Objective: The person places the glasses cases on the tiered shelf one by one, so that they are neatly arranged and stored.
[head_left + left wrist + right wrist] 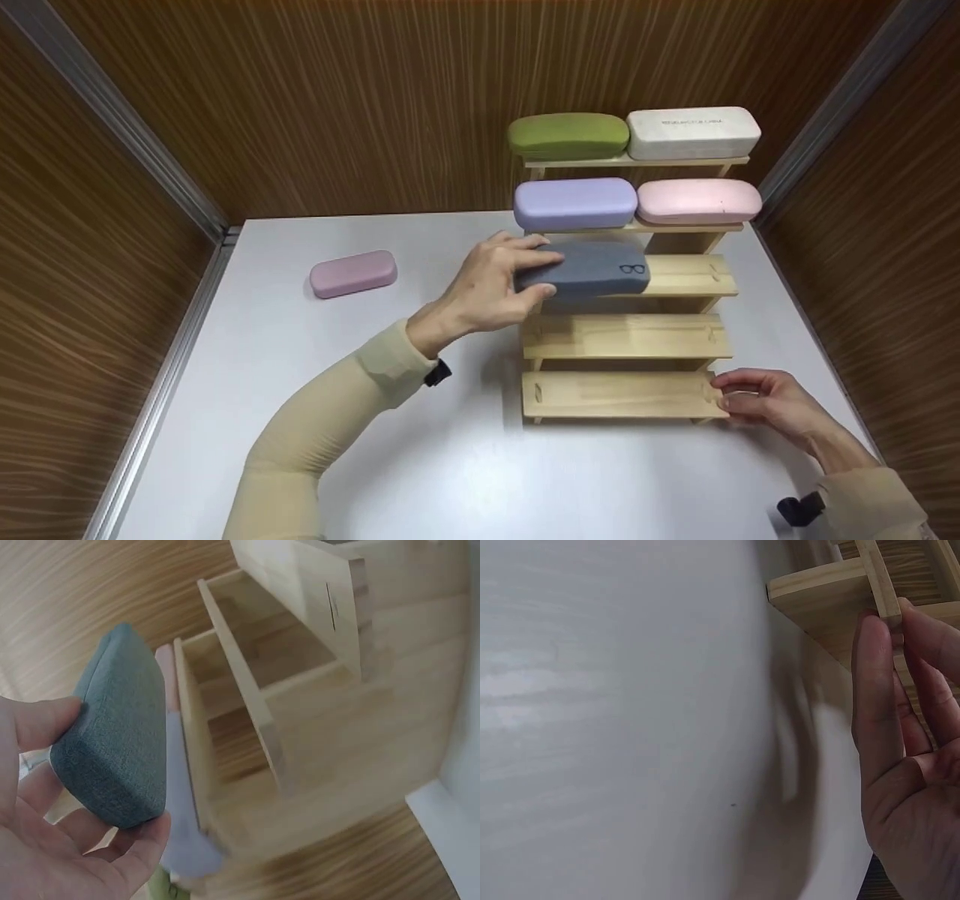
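My left hand (491,285) grips a blue-grey glasses case (592,268) by its left end, thumb on the near side and fingers over the far side. A small glasses outline is printed on the case's right end. In the head view it overlaps the left half of the middle shelf (690,274) of a wooden tiered rack. The left wrist view shows the fabric-like case (120,727) tilted in the fingers beside the rack. Down at the front, my right hand (780,409) pinches the right end of the rack's lowest shelf (622,395) between thumb and fingers.
A green case (568,135) and a white case (694,133) sit on the top tier. Below them are a lavender case (575,204) and a pink case (699,201). A mauve case (353,274) lies on the white table (420,465) at left. Wood-grain walls enclose the table.
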The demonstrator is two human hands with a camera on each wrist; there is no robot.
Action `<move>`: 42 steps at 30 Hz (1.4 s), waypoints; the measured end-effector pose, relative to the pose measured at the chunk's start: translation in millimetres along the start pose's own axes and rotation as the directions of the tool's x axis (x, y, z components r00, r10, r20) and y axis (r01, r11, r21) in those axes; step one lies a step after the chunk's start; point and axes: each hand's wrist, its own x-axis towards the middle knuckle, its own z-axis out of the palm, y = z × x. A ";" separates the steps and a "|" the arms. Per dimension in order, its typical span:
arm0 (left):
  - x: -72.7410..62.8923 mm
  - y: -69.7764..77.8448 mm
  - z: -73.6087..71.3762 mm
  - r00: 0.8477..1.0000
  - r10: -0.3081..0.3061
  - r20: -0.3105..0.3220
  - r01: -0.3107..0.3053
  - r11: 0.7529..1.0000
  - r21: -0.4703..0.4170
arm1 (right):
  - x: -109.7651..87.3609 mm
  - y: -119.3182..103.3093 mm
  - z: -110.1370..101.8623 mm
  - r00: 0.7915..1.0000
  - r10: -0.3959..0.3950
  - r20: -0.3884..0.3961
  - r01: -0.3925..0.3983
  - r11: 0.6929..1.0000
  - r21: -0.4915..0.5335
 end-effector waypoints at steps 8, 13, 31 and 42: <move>24.6 9.7 33.3 1.000 0.006 0.017 -0.007 1.000 0.010 | -1.3 -1.1 0.2 1.000 -0.005 0.005 0.005 1.000 0.003; 36.5 12.6 54.2 1.000 -0.004 0.019 0.003 0.999 0.033 | -1.8 0.2 -0.4 1.000 -0.006 0.001 0.006 1.000 0.000; 79.9 41.0 115.5 0.995 -0.076 0.071 0.066 0.989 0.128 | -0.4 3.3 0.0 1.000 -0.027 -0.014 0.026 1.000 -0.003; 104.3 43.2 139.9 0.992 -0.093 0.089 0.076 0.982 0.174 | 0.2 3.2 0.2 1.000 -0.024 -0.003 0.024 1.000 0.015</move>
